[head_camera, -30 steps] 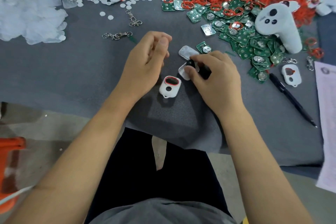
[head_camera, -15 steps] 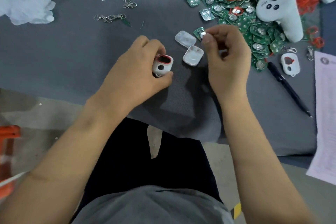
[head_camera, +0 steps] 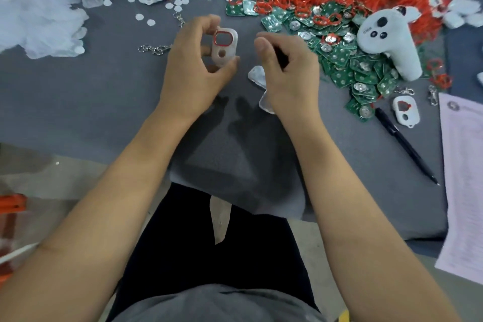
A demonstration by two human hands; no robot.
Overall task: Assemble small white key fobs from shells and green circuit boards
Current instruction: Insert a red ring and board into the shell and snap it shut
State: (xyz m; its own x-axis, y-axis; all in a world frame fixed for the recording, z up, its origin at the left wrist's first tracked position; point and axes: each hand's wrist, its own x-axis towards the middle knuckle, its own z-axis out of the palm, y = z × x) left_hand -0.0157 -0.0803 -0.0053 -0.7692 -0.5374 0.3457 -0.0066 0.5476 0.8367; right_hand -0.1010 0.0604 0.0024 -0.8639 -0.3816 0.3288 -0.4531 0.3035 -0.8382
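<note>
Holding a white fob shell point(head_camera: 224, 46) with a red ring, the left hand point(head_camera: 194, 65) has its grip curled round it, above the grey surface point(head_camera: 78, 91). Right hand point(head_camera: 288, 70) has curled fingers beside it; cannot tell what they pinch. Two loose shell halves point(head_camera: 257, 76) lie under it. Green circuit boards point(head_camera: 339, 60) piled right, pen point(head_camera: 405, 144) near right.

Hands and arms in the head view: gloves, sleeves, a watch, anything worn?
Nothing worn. The left hand and right hand are bare, no gloves, rings or watch showing. Both forearms are bare up to the frame edge, no sleeve in sight. Nails look short and unpainted.
</note>
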